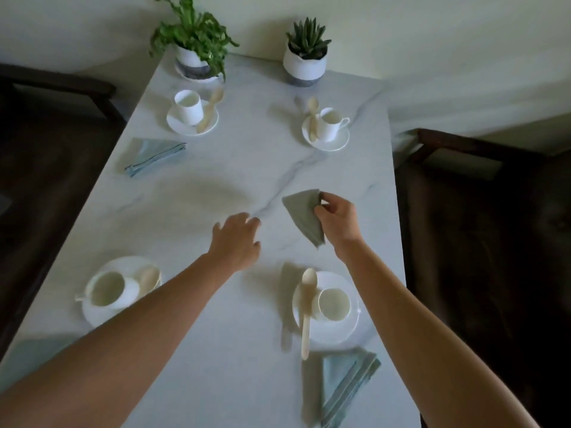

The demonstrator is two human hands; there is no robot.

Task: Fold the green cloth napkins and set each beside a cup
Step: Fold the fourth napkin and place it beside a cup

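My right hand [338, 219] pinches a folded grey-green napkin [304, 213] by its right edge, holding it a little above the marble table [216, 186] right of centre. My left hand [238, 239] hovers open, fingers spread, just left of the napkin and not touching it. One folded blue-green napkin [154, 156] lies near the far left cup [189, 107]. Another folded napkin [347, 384] lies in front of the near right cup [333, 304]. The far right cup [332, 123] and near left cup [108, 288] stand on saucers.
Each saucer carries a wooden spoon, such as the near right spoon [307, 310]. Two potted plants, a leafy one [193, 61] and a succulent [306, 61], stand at the table's far end. Dark chairs [463, 149] flank both sides. A blue-green patch [34, 350] shows at the near left corner.
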